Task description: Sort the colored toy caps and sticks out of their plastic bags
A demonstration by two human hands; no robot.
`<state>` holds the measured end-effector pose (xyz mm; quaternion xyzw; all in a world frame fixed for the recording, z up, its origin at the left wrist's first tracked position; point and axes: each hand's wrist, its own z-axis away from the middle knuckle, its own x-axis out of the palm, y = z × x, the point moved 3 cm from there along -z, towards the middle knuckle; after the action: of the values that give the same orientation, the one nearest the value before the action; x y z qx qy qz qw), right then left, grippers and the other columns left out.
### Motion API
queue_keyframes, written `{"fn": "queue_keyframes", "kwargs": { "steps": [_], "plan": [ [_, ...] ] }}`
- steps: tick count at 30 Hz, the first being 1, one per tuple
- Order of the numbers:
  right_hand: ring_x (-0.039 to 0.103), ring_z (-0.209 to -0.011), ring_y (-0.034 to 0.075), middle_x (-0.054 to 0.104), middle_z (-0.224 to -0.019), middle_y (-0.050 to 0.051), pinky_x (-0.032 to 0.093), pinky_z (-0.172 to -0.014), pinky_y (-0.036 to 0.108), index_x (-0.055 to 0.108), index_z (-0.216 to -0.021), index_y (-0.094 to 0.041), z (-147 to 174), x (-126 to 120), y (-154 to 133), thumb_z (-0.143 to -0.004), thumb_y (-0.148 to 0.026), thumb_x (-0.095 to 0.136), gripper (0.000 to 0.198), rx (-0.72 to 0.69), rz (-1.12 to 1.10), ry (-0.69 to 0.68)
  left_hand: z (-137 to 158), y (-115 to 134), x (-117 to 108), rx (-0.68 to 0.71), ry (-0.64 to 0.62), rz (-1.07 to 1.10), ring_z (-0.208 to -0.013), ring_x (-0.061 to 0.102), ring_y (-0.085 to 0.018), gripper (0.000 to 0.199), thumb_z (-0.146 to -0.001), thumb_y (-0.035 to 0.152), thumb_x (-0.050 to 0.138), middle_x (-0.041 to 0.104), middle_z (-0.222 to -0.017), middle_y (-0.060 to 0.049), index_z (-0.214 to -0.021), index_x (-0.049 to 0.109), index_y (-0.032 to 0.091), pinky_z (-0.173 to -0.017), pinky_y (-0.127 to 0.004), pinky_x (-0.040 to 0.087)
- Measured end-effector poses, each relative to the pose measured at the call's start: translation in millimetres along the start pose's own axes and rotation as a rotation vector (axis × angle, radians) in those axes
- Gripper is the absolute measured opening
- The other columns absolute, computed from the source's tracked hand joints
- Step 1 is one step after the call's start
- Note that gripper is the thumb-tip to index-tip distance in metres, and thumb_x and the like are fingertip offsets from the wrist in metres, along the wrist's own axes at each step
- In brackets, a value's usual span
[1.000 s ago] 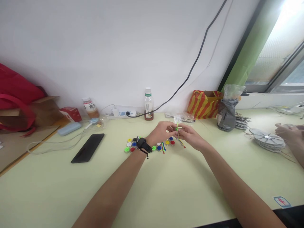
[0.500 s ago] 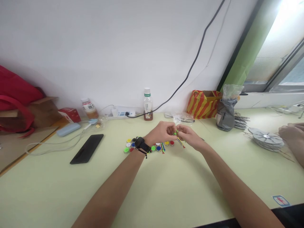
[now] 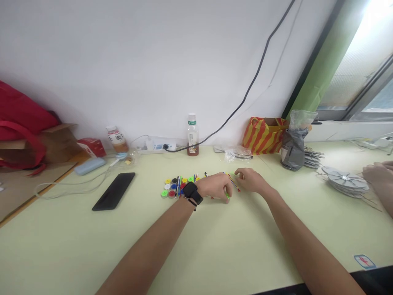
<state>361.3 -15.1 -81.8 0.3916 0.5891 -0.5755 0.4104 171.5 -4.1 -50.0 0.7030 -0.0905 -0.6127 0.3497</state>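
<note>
My left hand (image 3: 216, 186), with a black watch on its wrist, reaches over the right part of a cluster of small round pieces. Its fingers are closed on a small green round piece (image 3: 227, 197) low over the table. The fingers of my right hand (image 3: 250, 179) are bent and apart, beside a thin bundle of coloured strands (image 3: 235, 183). To the left lie round pieces with coloured tops, among them a green one (image 3: 165, 193), a red one (image 3: 171, 194) and a yellow one (image 3: 168, 181). More coloured strands (image 3: 178, 186) lie across them. My left hand hides part of the cluster.
A black phone (image 3: 113, 191) and a white cable lie at left. Along the wall stand a bottle (image 3: 192, 137), a power strip (image 3: 159, 144), a striped bag (image 3: 264, 135) and a grey bag (image 3: 293, 149). Stacked grey discs (image 3: 345, 182) sit at right, near another person's hand (image 3: 379, 174).
My hands have parted from where they met. The left came down toward the table with the green piece; the right moved slightly right and lower.
</note>
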Motion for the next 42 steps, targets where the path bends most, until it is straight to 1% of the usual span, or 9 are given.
{"fn": "queue_keyframes", "kwargs": {
  "steps": [6,9,15,20,24,28,33,37,42],
  "plan": [
    [0.065,-0.096,0.027,0.070,-0.106,0.011,0.042,-0.072,0.032,0.067,-0.100,-0.021,1.2,-25.3,46.7,-0.087,-0.043,0.064,0.026,0.193,0.156,0.263,3.3,-8.2,-11.4,0.014,0.053,-0.040,-0.075,0.066,-0.019,0.006,-0.064,0.021,0.084,0.071,-0.075,-0.001,-0.068,0.080,0.022,-0.064,-0.028,0.046],
    [0.065,-0.092,0.030,0.067,-0.108,0.016,0.045,-0.071,0.035,0.067,-0.098,-0.018,3.7,-23.0,73.4,-0.077,-0.052,0.074,0.040,0.325,0.147,0.198,5.2,-15.9,-16.5,-0.006,0.079,-0.045,-0.078,0.067,-0.020,0.016,-0.061,0.020,0.086,0.072,-0.083,-0.002,-0.076,0.079,0.021,-0.068,-0.029,0.047],
    [0.066,-0.082,0.024,0.070,-0.091,0.010,0.046,-0.067,0.030,0.068,-0.085,-0.019,-0.7,-17.2,82.1,-0.076,-0.023,0.070,0.010,0.284,-0.009,0.095,12.5,-26.7,-25.9,-0.035,0.135,-0.139,-0.087,0.065,-0.023,0.028,-0.060,0.031,0.089,0.069,-0.090,-0.003,-0.085,0.079,0.022,-0.075,-0.031,0.048],
    [0.069,-0.083,0.023,0.070,-0.089,0.011,0.052,-0.069,0.030,0.064,-0.094,-0.018,-2.9,-28.5,67.8,-0.087,-0.020,0.057,0.010,0.249,-0.170,0.164,15.8,-27.1,-34.0,-0.083,0.249,-0.117,-0.089,0.065,-0.022,0.029,-0.074,0.042,0.081,0.069,-0.094,-0.003,-0.095,0.077,0.022,-0.075,-0.030,0.048],
    [0.072,-0.081,0.019,0.064,-0.096,0.005,0.058,-0.080,0.035,0.054,-0.102,-0.023,0.5,-30.1,26.2,-0.096,-0.037,0.051,0.016,0.096,-0.824,0.271,12.4,-14.6,-38.5,-0.029,0.414,-0.039,-0.086,0.065,-0.020,0.029,-0.087,0.039,0.071,0.071,-0.098,-0.005,-0.109,0.073,0.020,-0.073,-0.029,0.051],
    [0.071,-0.083,0.021,0.064,-0.093,0.003,0.060,-0.081,0.038,0.051,-0.106,-0.027,5.3,-18.5,-28.9,-0.091,-0.060,0.058,0.036,-0.097,-1.204,0.151,6.8,2.2,-34.5,0.063,0.547,0.047,-0.090,0.066,-0.018,0.037,-0.088,0.039,0.072,0.070,-0.115,-0.007,-0.120,0.067,0.021,-0.073,-0.028,0.054],
    [0.066,-0.079,0.016,0.065,-0.092,0.001,0.058,-0.080,0.035,0.051,-0.096,-0.025,11.0,-9.2,-55.0,-0.088,-0.060,0.065,0.039,-0.081,-1.313,0.073,5.3,11.9,-32.6,0.120,0.620,0.088,-0.090,0.068,-0.017,0.027,-0.091,0.026,0.066,0.070,-0.111,-0.007,-0.118,0.066,0.019,-0.079,-0.028,0.057],
    [0.064,-0.090,0.018,0.066,-0.097,0.003,0.055,-0.083,0.034,0.057,-0.096,-0.024,13.3,-12.2,-50.8,-0.088,-0.058,0.065,0.036,-0.077,-1.220,0.010,8.1,13.6,-36.8,0.151,0.601,0.027,-0.093,0.067,-0.017,0.026,-0.090,0.018,0.063,0.071,-0.109,-0.006,-0.116,0.070,0.020,-0.087,-0.030,0.056],
    [0.057,-0.079,0.014,0.061,-0.084,0.000,0.050,-0.075,0.028,0.059,-0.088,-0.021,12.8,-19.9,-44.0,-0.081,-0.040,0.071,0.023,-0.097,-1.139,-0.004,8.6,10.7,-38.0,0.126,0.585,0.024,-0.087,0.068,-0.017,0.022,-0.091,0.020,0.062,0.072,-0.106,-0.007,-0.111,0.072,0.019,-0.081,-0.029,0.057]
  ]
}}
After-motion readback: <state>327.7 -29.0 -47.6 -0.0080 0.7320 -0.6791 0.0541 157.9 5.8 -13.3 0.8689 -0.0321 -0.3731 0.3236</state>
